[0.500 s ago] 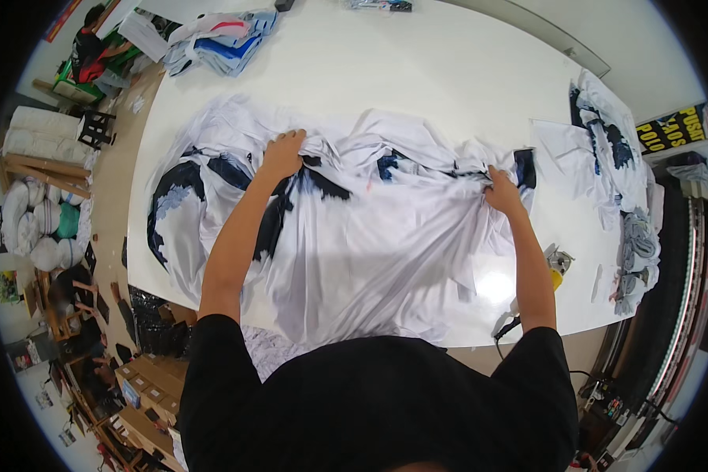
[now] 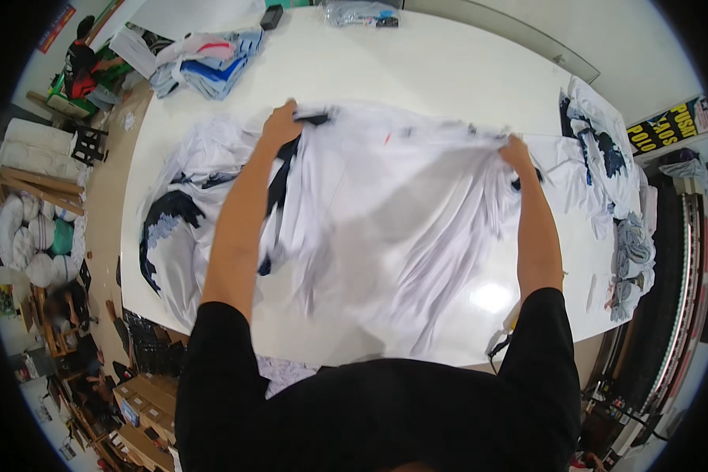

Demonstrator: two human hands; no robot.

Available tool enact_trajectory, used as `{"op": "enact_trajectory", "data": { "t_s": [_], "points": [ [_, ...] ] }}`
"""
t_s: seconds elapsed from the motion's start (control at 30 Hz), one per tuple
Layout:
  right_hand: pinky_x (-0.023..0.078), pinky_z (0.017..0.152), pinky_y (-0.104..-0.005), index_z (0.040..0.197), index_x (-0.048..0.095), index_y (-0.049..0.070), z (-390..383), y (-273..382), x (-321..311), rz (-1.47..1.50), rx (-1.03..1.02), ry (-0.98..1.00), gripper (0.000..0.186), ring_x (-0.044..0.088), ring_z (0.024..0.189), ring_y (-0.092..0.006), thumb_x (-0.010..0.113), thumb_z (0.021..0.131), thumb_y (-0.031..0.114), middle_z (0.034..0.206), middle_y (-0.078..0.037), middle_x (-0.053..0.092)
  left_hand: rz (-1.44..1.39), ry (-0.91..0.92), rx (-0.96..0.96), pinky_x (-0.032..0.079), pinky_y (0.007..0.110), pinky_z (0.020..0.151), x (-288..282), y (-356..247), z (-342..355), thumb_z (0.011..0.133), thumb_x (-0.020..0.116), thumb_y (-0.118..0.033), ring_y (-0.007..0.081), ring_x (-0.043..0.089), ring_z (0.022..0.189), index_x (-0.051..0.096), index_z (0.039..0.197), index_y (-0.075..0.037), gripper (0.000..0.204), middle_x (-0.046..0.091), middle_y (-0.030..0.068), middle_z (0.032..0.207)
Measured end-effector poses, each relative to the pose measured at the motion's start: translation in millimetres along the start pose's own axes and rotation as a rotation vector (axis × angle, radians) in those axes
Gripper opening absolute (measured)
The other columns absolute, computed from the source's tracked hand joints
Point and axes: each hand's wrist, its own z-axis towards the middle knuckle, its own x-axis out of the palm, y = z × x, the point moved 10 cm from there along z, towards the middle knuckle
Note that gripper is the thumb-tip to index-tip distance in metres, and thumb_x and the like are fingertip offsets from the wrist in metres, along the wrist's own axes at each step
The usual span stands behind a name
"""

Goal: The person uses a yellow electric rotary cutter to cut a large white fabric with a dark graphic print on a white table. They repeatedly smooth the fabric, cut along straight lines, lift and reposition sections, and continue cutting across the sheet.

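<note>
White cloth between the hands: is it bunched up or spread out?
Spread, but not flat: the left hand and right hand hold the white cloth by its far edge, well apart, with loose folds below.

On your worktop (image 2: 448,71), at the far left, you see folded clothes (image 2: 204,67) and, near them, a black box (image 2: 271,16). To your left are a stool (image 2: 89,145), sacks (image 2: 44,230) and cartons (image 2: 143,407); to your right, a banner (image 2: 667,127).

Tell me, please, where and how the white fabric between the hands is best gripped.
The white fabric is probably best pinched along its far edge, from left and right: that edge spans between left hand and right hand, with folds hanging nearer.
</note>
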Motion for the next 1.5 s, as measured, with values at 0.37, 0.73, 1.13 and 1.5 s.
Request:
{"op": "enact_trajectory", "data": {
  "t_s": [0.37, 0.73, 1.13, 1.5],
  "points": [
    [0.02, 0.115, -0.0713, 0.16, 0.029, 0.021, -122, 124, 92, -0.052, -0.248, -0.147, 0.078, 0.023, 0.152, -0.0414, 0.055, 0.096, 0.057, 0.165, -0.012, 0.027, 0.199, -0.13, 0.025, 0.02, 0.073, 0.111, 63, -10, -103, 0.079, 0.07, -0.068, 0.0457, 0.023, 0.148, 0.035, 0.156, -0.014, 0.1, 0.028, 0.019, 0.161],
    [0.018, 0.113, -0.0763, 0.159, 0.029, 0.015, -192, -143, 41, -0.412, 0.352, 0.237, 0.069, 0.017, 0.154, -0.0404, 0.05, 0.101, 0.047, 0.166, -0.016, 0.021, 0.222, 0.373, -0.028, 0.019, 0.079, 0.108, -5, 109, -342, 0.057, 0.087, -0.065, 0.0443, 0.019, 0.151, 0.052, 0.141, -0.017, 0.103, 0.027, 0.0142, 0.163],
    [0.013, 0.113, -0.0768, 0.158, 0.034, 0.016, -327, 40, 92, -0.177, -0.02, -0.18, 0.072, 0.022, 0.152, -0.0416, 0.045, 0.1, 0.057, 0.165, -0.02, 0.025, 0.25, 0.123, -0.247, 0.011, 0.077, 0.113, 65, 17, -349, 0.068, 0.073, -0.079, 0.0497, 0.006, 0.154, 0.024, 0.161, -0.012, 0.125, 0.011, 0.0245, 0.167],
    [0.007, 0.114, -0.0757, 0.16, 0.031, 0.012, -445, 16, 93, -0.094, -0.072, -0.077, 0.083, 0.015, 0.153, -0.0484, 0.055, 0.095, 0.059, 0.165, -0.022, 0.023, 0.167, 0.337, -0.35, -0.001, 0.079, 0.111, 78, 29, -470, 0.042, 0.086, -0.077, 0.051, -0.01, 0.153, 0.003, 0.165, -0.018, 0.159, -0.012, 0.0214, 0.169]
  ]
}}
